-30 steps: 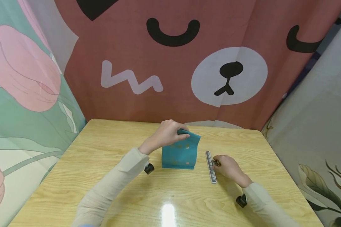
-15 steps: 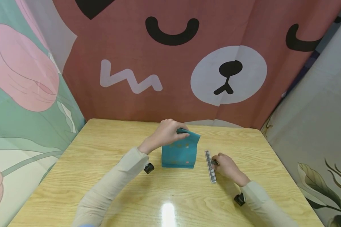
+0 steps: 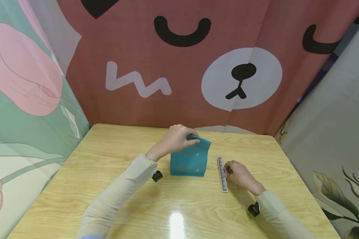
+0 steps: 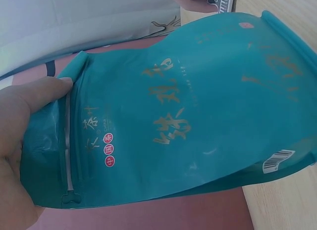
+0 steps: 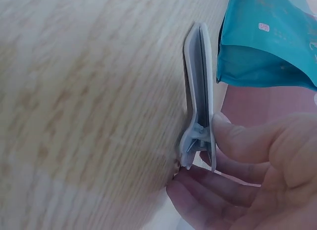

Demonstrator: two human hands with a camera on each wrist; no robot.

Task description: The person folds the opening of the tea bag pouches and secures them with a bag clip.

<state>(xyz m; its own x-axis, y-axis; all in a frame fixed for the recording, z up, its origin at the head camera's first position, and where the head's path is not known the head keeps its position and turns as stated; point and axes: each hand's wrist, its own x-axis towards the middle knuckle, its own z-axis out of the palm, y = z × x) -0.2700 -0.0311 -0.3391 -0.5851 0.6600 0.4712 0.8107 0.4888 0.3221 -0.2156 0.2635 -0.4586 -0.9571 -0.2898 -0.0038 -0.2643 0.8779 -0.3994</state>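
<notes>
Now, as we look on, left fingers [image 4: 45, 91] pinch the top of a teal pouch [image 3: 189, 162] standing on the counter [image 3: 209, 212], which could slump if let go; near it, right fingers [image 5: 218, 185] grasp a clip [image 3: 222, 176] an off-centre squeeze might twist loose.

We saw a teal rectangular pouch [image 4: 133, 116] of smooth, softly shiny plastic film, a long grey-sided clip [image 5: 199, 86] that looked like smooth plastic, a glossy yellow wood-grained tabletop [image 3: 131, 205] and a matt reddish-brown cloth curtain [image 3: 182, 69], faintly creased.
</notes>
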